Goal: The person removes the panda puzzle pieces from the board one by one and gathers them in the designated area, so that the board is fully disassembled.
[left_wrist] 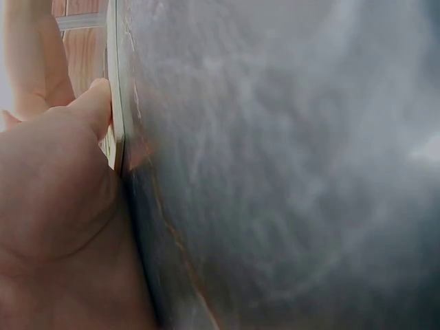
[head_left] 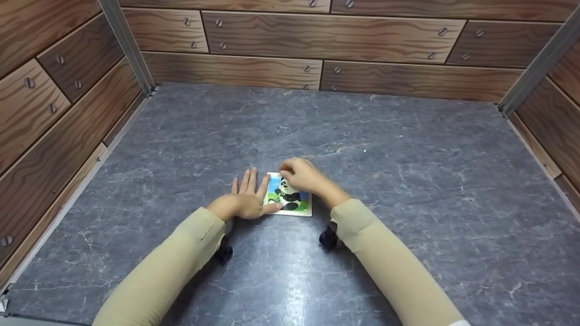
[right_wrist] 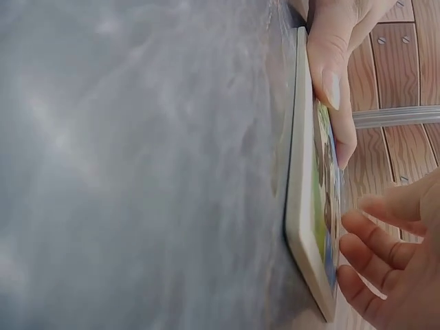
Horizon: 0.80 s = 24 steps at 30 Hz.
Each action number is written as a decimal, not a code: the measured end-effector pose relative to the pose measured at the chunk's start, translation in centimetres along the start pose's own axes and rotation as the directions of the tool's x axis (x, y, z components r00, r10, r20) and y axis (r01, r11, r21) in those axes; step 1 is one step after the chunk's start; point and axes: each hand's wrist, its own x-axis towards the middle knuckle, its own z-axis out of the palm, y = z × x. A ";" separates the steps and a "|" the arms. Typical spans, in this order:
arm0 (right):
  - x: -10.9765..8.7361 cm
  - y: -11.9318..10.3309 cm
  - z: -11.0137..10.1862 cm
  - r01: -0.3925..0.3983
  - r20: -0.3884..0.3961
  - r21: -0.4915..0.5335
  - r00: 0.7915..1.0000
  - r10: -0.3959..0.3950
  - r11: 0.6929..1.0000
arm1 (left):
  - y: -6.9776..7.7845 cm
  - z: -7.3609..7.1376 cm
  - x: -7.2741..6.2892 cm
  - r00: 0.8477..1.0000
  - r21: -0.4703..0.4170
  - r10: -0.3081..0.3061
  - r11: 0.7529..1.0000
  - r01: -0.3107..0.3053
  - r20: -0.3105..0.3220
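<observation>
I want the left hand [head_left: 245, 201], fingers spread and thumb over the near-left corner, to brace the panda board [head_left: 292, 199] flat on the table [head_left: 408, 158] while the right hand [head_left: 304, 175] works gently along its far edge, fingers curled, though whether they pinch anything I cannot tell.

The left hand [left_wrist: 55, 199] touched with its thumb a pale-edged board [left_wrist: 118, 103], seen edge-on on the grey worktop [left_wrist: 289, 165]; beyond, cut off, was probably the right hand [left_wrist: 33, 62].
</observation>
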 end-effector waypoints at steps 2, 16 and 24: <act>0.2 0.0 0.2 -0.005 0.003 -0.012 1.000 0.005 1.000 | 0.0 0.0 0.1 1.000 -0.009 0.006 1.000 -0.006 0.006; 0.7 -0.6 0.8 -0.083 0.015 -0.052 0.996 0.084 0.995 | -0.2 0.0 0.1 1.000 -0.065 0.010 0.998 -0.011 -0.012; 0.8 -0.9 0.9 -0.114 0.022 -0.121 0.993 0.117 0.986 | -0.3 0.4 0.5 0.999 -0.046 0.004 0.999 -0.005 -0.032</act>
